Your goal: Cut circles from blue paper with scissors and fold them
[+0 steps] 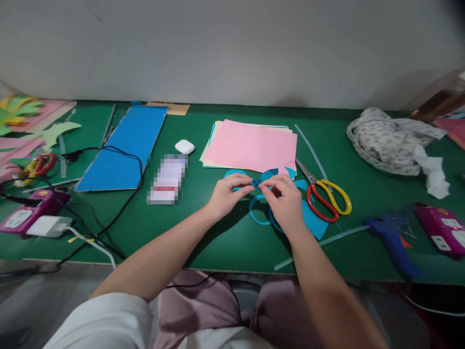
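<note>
Between the fingertips of my left hand (231, 194) and my right hand (284, 198) is a small rolled or folded piece of blue paper (256, 183). Both hands pinch it from opposite sides, just above the table. Under and around them lie cut blue paper pieces, among them a paper ring (251, 211) and a larger sheet scrap (315, 220) partly covered by my right hand and wrist. Scissors (329, 198) with one red and one yellow handle rest to the right of my right hand, blades slightly apart. A stack of coloured paper (250, 145), pink on top, lies behind the hands.
A blurred phone (167, 180), a white case (185, 147) and a blue board (123, 150) lie to the left. At right are a blue glue gun (392, 240) with a glue stick, a magenta power strip (445, 230) and a crumpled cloth (388, 140). Black cable (140, 169) crosses the left side.
</note>
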Available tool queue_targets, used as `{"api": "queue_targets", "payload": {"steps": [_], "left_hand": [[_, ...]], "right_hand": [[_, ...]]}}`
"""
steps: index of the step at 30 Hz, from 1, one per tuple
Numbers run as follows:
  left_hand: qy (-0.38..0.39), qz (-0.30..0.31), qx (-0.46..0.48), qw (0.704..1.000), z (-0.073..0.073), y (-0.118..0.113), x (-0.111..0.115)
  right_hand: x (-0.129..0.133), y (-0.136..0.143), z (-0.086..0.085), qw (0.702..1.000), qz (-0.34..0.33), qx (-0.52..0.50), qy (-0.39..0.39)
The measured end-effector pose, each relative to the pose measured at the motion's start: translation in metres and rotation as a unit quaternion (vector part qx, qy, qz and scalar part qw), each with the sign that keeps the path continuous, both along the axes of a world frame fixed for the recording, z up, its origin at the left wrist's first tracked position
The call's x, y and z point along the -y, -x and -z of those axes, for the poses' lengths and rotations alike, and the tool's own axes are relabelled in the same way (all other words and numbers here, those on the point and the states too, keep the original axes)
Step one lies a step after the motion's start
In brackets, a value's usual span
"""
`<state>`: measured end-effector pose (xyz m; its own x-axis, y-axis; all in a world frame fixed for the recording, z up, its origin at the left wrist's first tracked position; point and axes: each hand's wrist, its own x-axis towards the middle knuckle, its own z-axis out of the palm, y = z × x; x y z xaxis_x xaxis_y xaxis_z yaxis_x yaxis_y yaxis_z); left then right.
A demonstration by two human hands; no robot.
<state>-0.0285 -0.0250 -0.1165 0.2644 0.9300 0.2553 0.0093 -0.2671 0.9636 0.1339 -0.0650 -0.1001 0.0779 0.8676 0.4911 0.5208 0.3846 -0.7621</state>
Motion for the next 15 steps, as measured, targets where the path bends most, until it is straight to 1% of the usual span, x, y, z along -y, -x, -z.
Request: {"api": "queue_targets", "payload": {"steps": [6,11,15], "left_hand": [[-0.065,-0.024,-0.022,0.997,0.0018,0.0039,-0.0009],[-0.091,-0.025,-0.029,0.995,0.0021,0.0031,0.0003],[-0.102,-0.026,-0.038,0.994,0.0011,0.0028,0.0014]], "right_hand": [[0.0007,-0.0001,0.0000,1.000,-0.009,-0.005,0.017],[0.0004,0.0001,0.0009,0.999,-0.022,-0.021,0.015],[0.0004,0.0000,-0.0005,0.999,-0.030,-0.028,0.028]]}}
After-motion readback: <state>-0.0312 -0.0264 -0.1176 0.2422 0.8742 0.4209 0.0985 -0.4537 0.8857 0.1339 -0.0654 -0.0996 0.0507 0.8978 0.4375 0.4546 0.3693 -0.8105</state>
